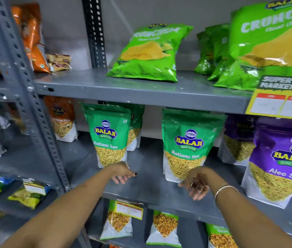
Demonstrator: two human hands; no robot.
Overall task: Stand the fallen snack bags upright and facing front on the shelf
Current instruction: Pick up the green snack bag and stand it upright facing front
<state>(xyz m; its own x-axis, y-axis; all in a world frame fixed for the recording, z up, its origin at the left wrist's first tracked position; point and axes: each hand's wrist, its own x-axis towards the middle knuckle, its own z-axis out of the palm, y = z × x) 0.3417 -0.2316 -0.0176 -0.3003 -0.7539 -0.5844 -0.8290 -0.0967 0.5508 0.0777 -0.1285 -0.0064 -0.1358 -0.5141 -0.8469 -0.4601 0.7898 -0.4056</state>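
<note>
A: Obs., nearest first. Left hand [122, 173] and right hand [196, 185] both sit low over the front lip of the middle shelf [147, 183], fingers loosely spread, holding nothing. The left is just at the base of the left Ratlami Sev pouch [108, 135]; the right is just at the lower corner of the right Ratlami Sev pouch [186, 145]. Cannot tell whether either fingertip actually touches a pouch.

B: Pouch state?

A: Both green pouches stand upright, labels forward. The Aloo Sev pouch [277, 165] to the right leans slightly but also faces front.

B: Handling?

A: Judgement: stand-up pouches with a gusseted base, moderately heavy and loose-filled, glossy film likely slick. Best taken by both side edges low down, or pinched at the top seal, then settled on the base.

B: Further back?

A: The top shelf [141, 88] holds a Crunchem chip bag [148, 54] reclining on its back, label tilted upward, near more of the same at right. Judgement: air-puffed, very light, contents fragile. Hold the top and bottom crimps; do not squeeze the middle. That one looks like the remaining work.
</note>
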